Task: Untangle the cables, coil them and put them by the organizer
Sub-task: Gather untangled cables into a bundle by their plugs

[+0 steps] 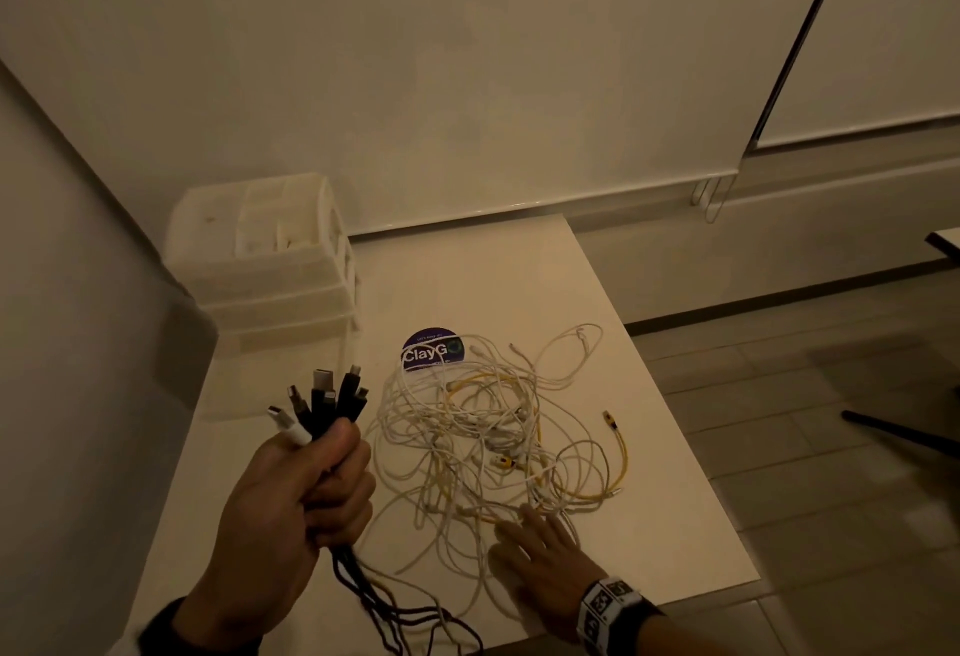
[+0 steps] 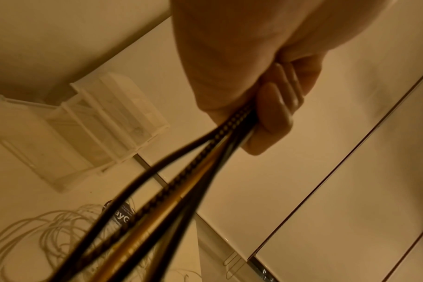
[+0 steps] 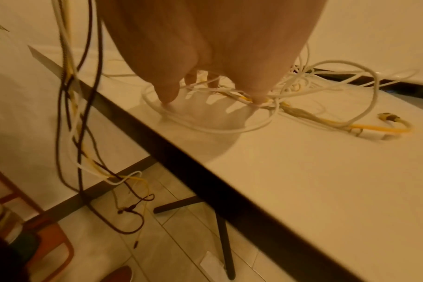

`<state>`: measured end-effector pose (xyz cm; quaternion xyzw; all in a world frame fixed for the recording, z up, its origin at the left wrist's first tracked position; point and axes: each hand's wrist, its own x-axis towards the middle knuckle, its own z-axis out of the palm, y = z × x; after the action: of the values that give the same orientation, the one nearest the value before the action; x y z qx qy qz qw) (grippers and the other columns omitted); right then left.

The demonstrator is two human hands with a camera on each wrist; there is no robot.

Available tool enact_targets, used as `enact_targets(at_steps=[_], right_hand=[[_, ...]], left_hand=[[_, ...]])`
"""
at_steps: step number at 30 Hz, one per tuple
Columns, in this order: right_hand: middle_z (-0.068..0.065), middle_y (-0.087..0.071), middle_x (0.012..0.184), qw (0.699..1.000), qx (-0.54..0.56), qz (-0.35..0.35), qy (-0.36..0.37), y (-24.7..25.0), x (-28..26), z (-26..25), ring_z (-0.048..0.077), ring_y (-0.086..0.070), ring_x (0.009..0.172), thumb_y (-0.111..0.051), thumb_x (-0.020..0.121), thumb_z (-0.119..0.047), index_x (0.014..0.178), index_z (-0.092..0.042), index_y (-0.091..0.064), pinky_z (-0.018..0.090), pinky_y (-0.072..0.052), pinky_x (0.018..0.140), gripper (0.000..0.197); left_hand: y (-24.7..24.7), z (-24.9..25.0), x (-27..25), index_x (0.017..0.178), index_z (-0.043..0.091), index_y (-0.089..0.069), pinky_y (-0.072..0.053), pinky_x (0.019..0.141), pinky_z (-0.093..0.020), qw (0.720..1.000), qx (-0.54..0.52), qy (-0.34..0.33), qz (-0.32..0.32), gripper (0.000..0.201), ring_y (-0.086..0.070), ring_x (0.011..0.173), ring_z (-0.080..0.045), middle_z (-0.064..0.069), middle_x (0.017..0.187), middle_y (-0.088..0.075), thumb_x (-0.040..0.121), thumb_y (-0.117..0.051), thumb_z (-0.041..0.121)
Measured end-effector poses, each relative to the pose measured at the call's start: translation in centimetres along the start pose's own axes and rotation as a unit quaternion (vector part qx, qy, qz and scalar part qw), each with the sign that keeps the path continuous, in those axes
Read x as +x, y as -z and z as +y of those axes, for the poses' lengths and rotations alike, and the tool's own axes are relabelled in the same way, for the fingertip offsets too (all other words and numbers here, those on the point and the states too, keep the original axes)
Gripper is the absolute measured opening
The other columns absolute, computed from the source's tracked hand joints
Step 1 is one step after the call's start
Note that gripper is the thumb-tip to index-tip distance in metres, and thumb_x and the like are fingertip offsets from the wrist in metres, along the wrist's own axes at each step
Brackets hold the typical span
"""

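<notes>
My left hand [image 1: 301, 489] is raised over the table's left side and grips a bundle of mostly black cables [image 1: 324, 403], their plugs fanned out above the fist. The same bundle [image 2: 181, 181] runs out below the curled fingers [image 2: 273, 114]. Its tails [image 3: 80, 114] hang over the near table edge toward the floor. A tangle of white and yellow cables [image 1: 493, 426] lies on the white table [image 1: 675, 499]. My right hand [image 1: 540, 546] presses spread, straight fingers on the tangle's near edge; its fingertips [image 3: 168, 95] touch white loops [image 3: 205, 126]. The clear plastic organizer [image 1: 275, 260] stands at the back left.
A round purple ClayGo sticker [image 1: 432, 349] lies on the table beyond the tangle. A loose yellow plug end [image 1: 612, 419] points right. The wall runs close along the left. Below the near edge are dark table legs [image 3: 225, 238] and tiled floor.
</notes>
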<state>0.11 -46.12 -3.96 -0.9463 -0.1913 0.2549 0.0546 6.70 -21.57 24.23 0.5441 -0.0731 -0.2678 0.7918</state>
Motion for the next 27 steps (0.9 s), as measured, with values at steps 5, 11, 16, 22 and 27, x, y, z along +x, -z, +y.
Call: enact_targets(at_steps=[5, 11, 16, 22, 27], right_hand=[[-0.001, -0.001, 0.162, 0.998, 0.059, 0.003, -0.03, 1.6, 2.4, 0.0, 0.034, 0.012, 0.147, -0.035, 0.1, -0.027, 0.15, -0.022, -0.016, 0.054, 0.005, 0.117, 0.054], [0.0, -0.034, 0.151, 0.988, 0.137, 0.07, -0.033, 5.6, 1.8, -0.2, 0.029, -0.02, 0.143, -0.047, 0.085, -0.01, 0.138, -0.021, -0.043, 0.051, -0.024, 0.114, 0.054], [0.005, -0.069, 0.113, 0.871, 0.321, 0.286, -0.239, 9.6, -0.3, 6.6, 0.025, -0.059, 0.11, -0.041, 0.079, -0.013, 0.104, -0.016, -0.07, 0.034, -0.047, 0.096, 0.038], [0.017, -0.05, 0.126, 0.807, 0.322, 0.127, -0.478, 7.6, 0.8, 13.2, 0.034, -0.055, 0.111, -0.047, 0.094, -0.018, 0.119, -0.004, -0.046, 0.037, -0.047, 0.086, 0.028], [0.021, -0.053, 0.125, 0.772, 0.365, 0.13, -0.504, 6.0, 1.9, 11.6, 0.036, -0.055, 0.111, -0.045, 0.096, -0.013, 0.118, 0.0, -0.048, 0.035, -0.045, 0.082, 0.026]], left_hand=[[-0.4, 0.0, 0.9, 0.055, 0.015, -0.03, -0.014, 0.041, -0.024, 1.0, 0.004, -0.002, 0.004, 0.062, -0.014, 0.04, -0.009, -0.001, 0.051, -0.019, 0.063, -0.084, 0.044], [-1.1, -0.1, 2.4, 0.055, 0.015, -0.029, -0.016, 0.04, -0.023, 1.0, 0.021, -0.003, -0.002, 0.064, -0.014, 0.04, -0.009, -0.002, 0.051, -0.017, 0.062, -0.084, 0.046], [-1.4, 0.1, 3.5, 0.057, 0.014, -0.024, -0.016, 0.04, -0.022, 1.0, 0.015, -0.019, -0.003, 0.067, -0.014, 0.04, -0.008, -0.001, 0.051, -0.019, 0.064, -0.083, 0.045], [-0.9, 0.7, 4.4, 0.059, 0.013, -0.025, -0.02, 0.039, -0.021, 0.998, 0.024, -0.052, -0.003, 0.062, -0.017, 0.039, -0.008, 0.0, 0.051, -0.022, 0.072, -0.077, 0.044], [-0.5, 1.3, 4.7, 0.06, 0.013, -0.024, -0.029, 0.039, -0.022, 0.997, 0.042, -0.07, 0.01, 0.064, -0.023, 0.038, -0.01, 0.001, 0.052, -0.024, 0.071, -0.076, 0.05]])
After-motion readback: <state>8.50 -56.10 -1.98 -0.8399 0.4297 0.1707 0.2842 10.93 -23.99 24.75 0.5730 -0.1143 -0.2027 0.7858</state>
